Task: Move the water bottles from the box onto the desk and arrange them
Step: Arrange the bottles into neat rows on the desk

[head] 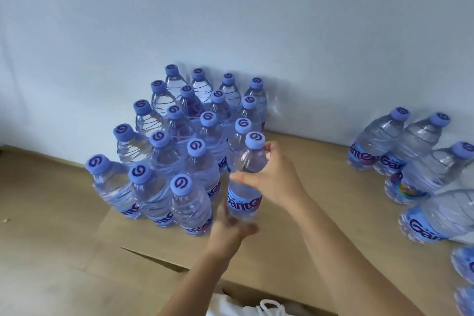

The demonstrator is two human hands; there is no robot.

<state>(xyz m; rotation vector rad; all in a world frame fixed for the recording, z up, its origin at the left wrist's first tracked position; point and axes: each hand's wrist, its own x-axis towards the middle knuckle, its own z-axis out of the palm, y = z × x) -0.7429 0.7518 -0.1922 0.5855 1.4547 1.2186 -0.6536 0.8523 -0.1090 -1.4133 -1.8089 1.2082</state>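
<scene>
I hold one clear water bottle point(244, 199) with a blue cap and blue label upright, just above the surface. My right hand point(273, 178) grips its shoulder below the cap. Lower down, my left hand point(228, 229), blurred, is curled round its base. The bottle is at the front right corner of a block of several upright bottles point(179, 141), set in rows against the wall. Its base is hidden by my left hand, so I cannot tell whether it touches the surface.
A second group of several bottles point(413, 154) stands at the right, near the wall and along the right edge. A brown cardboard flap point(295, 251) covers the surface in front of me. The wooden desk point(43, 226) shows at the left. The white wall point(230, 20) is behind.
</scene>
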